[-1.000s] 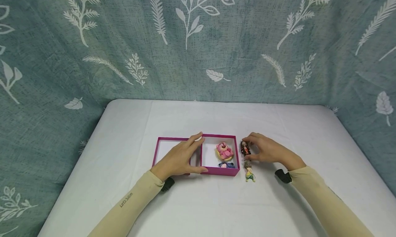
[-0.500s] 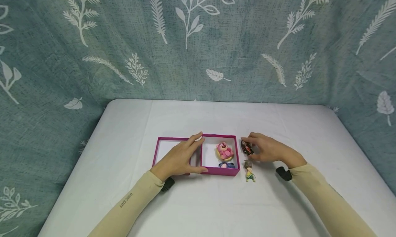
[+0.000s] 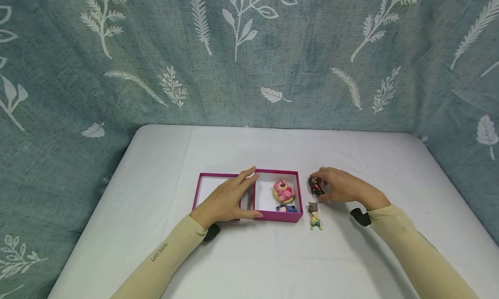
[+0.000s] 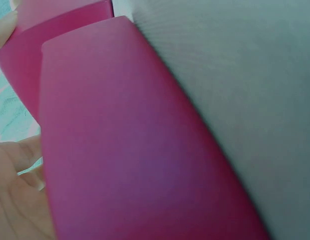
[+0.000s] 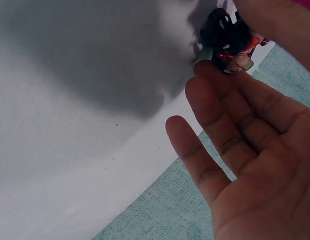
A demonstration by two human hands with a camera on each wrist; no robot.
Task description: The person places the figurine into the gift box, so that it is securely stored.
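Observation:
My right hand (image 3: 343,187) pinches a small dark-haired doll figurine (image 3: 315,186) by thumb and fingertips, just right of a magenta box (image 3: 277,216). The right wrist view shows the figurine (image 5: 232,42) at the fingertips, partly hidden by the thumb, with the other fingers extended. My left hand (image 3: 226,199) spans the box's left side, thumb at the near corner and fingertips at the far one. Inside the box lie a pink bear figurine (image 3: 283,191) and a blue figurine (image 3: 286,209), the latter partly hidden by the front wall.
A second magenta-rimmed tray or lid (image 3: 216,175) lies left of the box, partly covered by my left hand. Below the right hand a figurine with brown hair and a green-yellow lower part (image 3: 315,216) lies on the white table (image 3: 249,264). A leaf-print cloth (image 3: 249,82) hangs behind.
The right hand has taken hold of the dark-haired figurine and shifted it slightly right, turning it and moving it away from the green-yellow figurine. The left hand has stayed in place.

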